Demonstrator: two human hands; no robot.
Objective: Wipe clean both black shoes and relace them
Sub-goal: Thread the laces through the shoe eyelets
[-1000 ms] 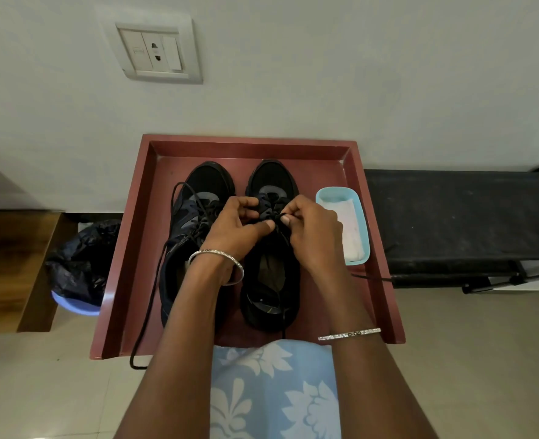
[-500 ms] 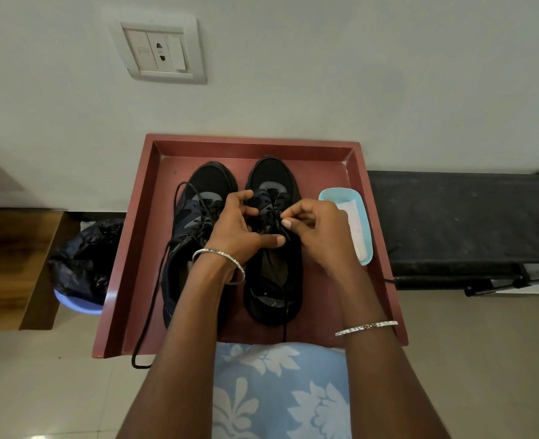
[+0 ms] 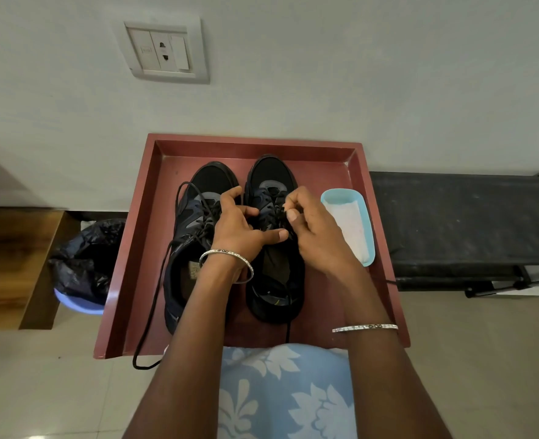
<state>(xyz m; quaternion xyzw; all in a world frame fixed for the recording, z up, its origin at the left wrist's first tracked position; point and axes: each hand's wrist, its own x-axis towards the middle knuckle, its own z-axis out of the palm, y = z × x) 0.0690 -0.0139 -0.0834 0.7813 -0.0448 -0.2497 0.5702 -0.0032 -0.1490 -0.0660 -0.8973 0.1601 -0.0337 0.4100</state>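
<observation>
Two black shoes stand side by side, toes toward the wall, on a dark red tray (image 3: 129, 264). The left shoe (image 3: 195, 217) has a loose black lace (image 3: 154, 299) trailing over the tray's front edge. Both hands work over the lacing of the right shoe (image 3: 271, 175). My left hand (image 3: 239, 229) rests on its tongue area with the thumb stretched right, pressing the lace. My right hand (image 3: 312, 229) pinches the right shoe's lace between thumb and fingertips. The middle of the right shoe is hidden by my hands.
A light blue dish (image 3: 361, 213) with a white cloth (image 3: 347, 223) sits at the tray's right side. A black rack (image 3: 458, 223) stands to the right. A bin with a black bag (image 3: 84, 261) and a wooden piece (image 3: 11, 258) stand left. A wall socket (image 3: 167, 49) is above.
My right hand has lifted a little and drawn the lace up and right. My left thumb has slid further right across the shoe. The view has tilted slightly down.
</observation>
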